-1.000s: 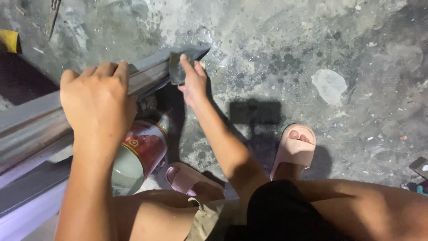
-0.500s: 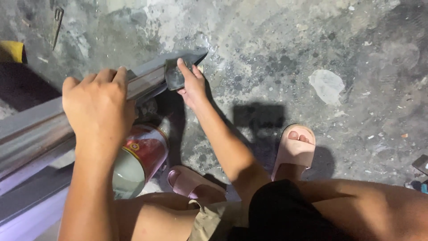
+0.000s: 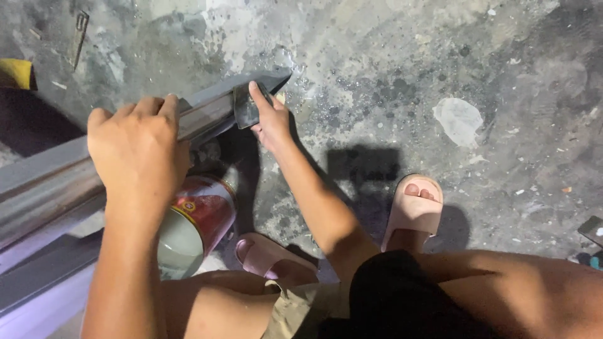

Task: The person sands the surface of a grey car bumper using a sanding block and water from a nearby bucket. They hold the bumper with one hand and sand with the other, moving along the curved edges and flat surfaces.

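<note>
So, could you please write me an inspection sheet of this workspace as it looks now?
Surface: rough, stained concrete floor.
Job's things: long grey metal bar, lying slanted; small dark abrasive pad pressed near its end.
Clutter: red tin can under the bar; yellow object at the left edge; thin metal piece on the floor.
Hands: left hand grips the bar; right hand holds the pad.
Cables: nothing seen.
Surroundings: pink sandals on the person's feet.

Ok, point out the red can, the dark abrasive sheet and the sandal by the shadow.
red can (image 3: 202, 216), head view, on its red side wall.
dark abrasive sheet (image 3: 244, 108), head view, on its flat face.
pink sandal (image 3: 411, 210), head view, on its strap.
</note>
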